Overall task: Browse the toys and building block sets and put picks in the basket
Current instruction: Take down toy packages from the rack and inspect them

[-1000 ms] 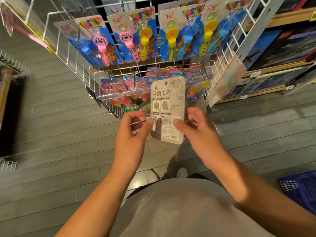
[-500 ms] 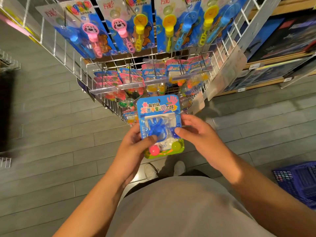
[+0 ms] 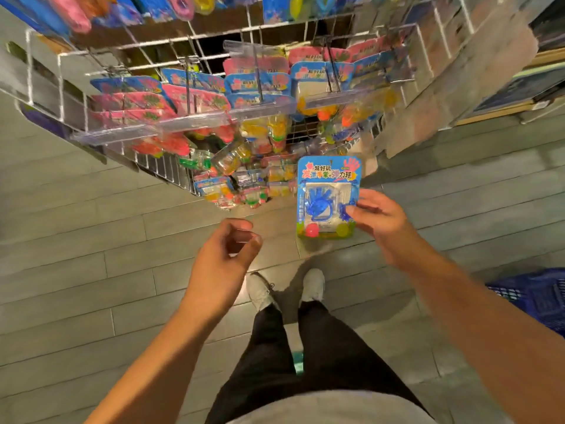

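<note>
My right hand (image 3: 382, 223) grips a blue blister-pack toy (image 3: 327, 197) by its right edge, front side facing me; it shows a blue sticky hand and two small balls. My left hand (image 3: 227, 255) hangs to the left of the pack, apart from it, fingers loosely curled with nothing in them. The blue shopping basket (image 3: 538, 298) stands on the floor at the right edge, partly cut off by the frame.
A white wire display rack (image 3: 195, 117) hangs in front of me, with rows of similar blue and pink toy packs on hooks. Wooden shelves with boxes (image 3: 519, 90) stand at the right. Grey plank floor lies below, with my shoes (image 3: 287, 289) on it.
The pack was turned from its grey back to its blue front. My left hand has let go and dropped left; my right hand has carried the pack to the right. The view tilted down.
</note>
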